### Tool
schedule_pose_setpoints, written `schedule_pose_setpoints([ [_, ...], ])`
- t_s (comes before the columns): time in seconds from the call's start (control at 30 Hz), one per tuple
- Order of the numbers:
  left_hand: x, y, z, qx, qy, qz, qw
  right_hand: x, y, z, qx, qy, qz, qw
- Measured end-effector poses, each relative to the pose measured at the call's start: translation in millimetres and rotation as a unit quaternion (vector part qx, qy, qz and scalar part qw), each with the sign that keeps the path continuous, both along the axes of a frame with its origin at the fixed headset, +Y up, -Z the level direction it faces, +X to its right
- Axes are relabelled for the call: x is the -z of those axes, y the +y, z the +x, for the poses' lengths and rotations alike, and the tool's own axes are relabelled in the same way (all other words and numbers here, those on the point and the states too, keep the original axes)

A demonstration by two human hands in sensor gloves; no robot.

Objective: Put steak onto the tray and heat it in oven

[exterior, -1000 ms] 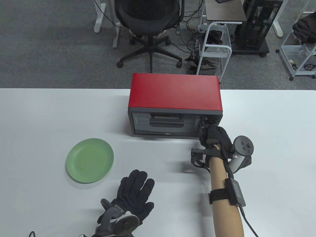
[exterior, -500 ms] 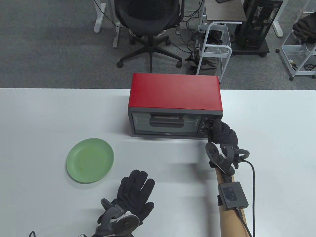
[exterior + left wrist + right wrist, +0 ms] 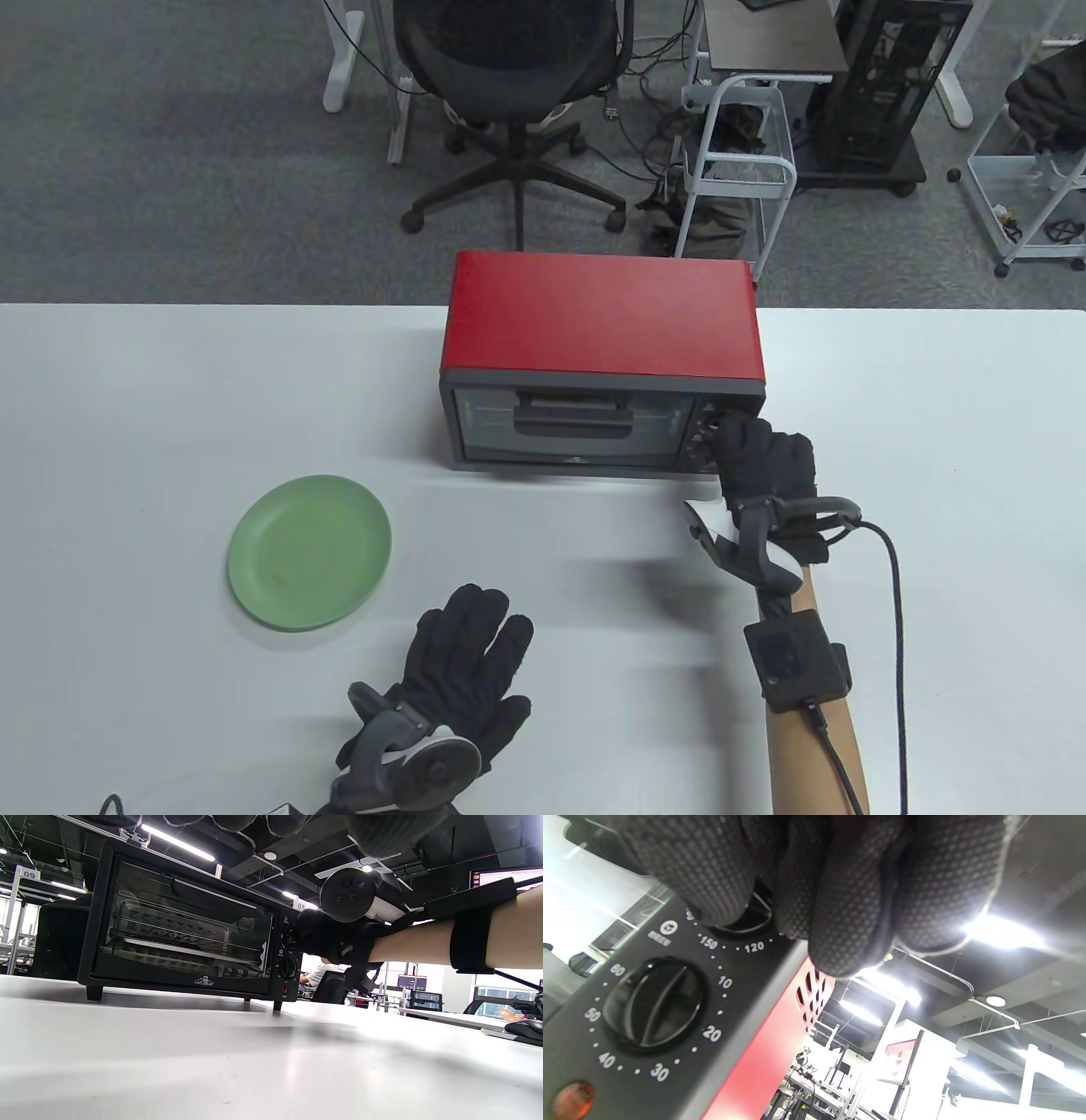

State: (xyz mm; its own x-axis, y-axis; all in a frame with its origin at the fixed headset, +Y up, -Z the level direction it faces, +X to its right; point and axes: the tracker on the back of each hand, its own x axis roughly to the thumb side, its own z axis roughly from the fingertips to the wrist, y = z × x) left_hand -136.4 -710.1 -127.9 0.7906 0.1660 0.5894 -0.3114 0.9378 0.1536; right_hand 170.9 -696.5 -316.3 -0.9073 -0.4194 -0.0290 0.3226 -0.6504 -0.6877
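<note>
The red oven stands mid-table with its glass door closed. A dark tray sits on a rack inside; the steak cannot be made out through the glass. My right hand is at the control panel. In the right wrist view its fingers curl round the upper knob, beside the marks 150 and 120. The left wrist view shows that right hand against the oven's panel. My left hand lies flat on the table, fingers spread, holding nothing.
An empty green plate lies left of the oven, just beyond my left hand. Below the gripped knob are the timer knob and an orange lamp. A cable trails from my right wrist. An office chair stands past the table's far edge.
My right hand has rolled at the wrist while gripping the upper knob; its tracker swung from the right side to the left. The left hand has not moved.
</note>
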Motion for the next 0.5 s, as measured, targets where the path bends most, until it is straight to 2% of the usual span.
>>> schedule_pose_setpoints([
  [0.1,0.2,0.0,-0.2,-0.001,0.001,0.000,1.000,0.1,-0.9,-1.4,0.004,-0.001,0.002,1.000],
  [0.27,0.3,-0.2,0.0,-0.001,0.000,-0.001,1.000,1.0,-3.8,0.5,0.088,-0.018,-0.004,0.996],
  [0.4,0.3,-0.2,0.1,-0.001,0.000,-0.001,1.000,3.6,-5.8,4.4,0.222,-0.039,-0.015,0.974],
  [0.5,0.4,0.0,-0.1,-0.002,0.001,-0.001,1.000,5.4,-6.6,6.7,0.292,-0.051,-0.023,0.955],
])
